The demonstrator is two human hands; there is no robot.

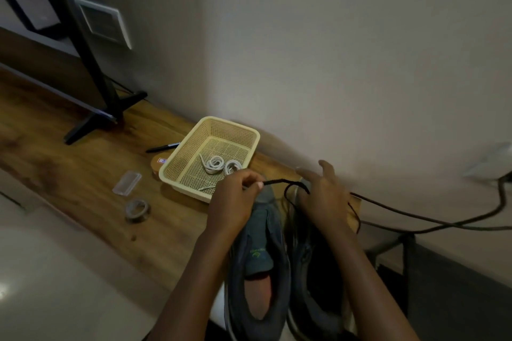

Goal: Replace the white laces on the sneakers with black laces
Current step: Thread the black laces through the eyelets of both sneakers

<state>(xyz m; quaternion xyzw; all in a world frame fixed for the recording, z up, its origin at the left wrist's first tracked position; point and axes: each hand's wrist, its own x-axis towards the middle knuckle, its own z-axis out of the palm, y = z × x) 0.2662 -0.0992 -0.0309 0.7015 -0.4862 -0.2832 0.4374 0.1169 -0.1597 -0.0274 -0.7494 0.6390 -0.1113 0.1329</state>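
Two dark grey sneakers stand side by side at the near end of the wooden table, the left sneaker (257,263) and the right sneaker (315,279), toes pointing away from me. My left hand (235,202) pinches one end of a black lace (279,181) above the left sneaker's toe. The lace runs right to my right hand (324,196), which holds it in a loop over the right sneaker, index finger stretched out. Coiled white laces (219,165) lie in a cream mesh basket (177,159) just beyond my hands.
On the table (83,163) to the left lie a roll of tape (137,209), a small clear plastic case (127,183) and a black pen (162,147). A monitor stand (102,116) sits further left. Cables (443,223) run off the table's right end along the wall.
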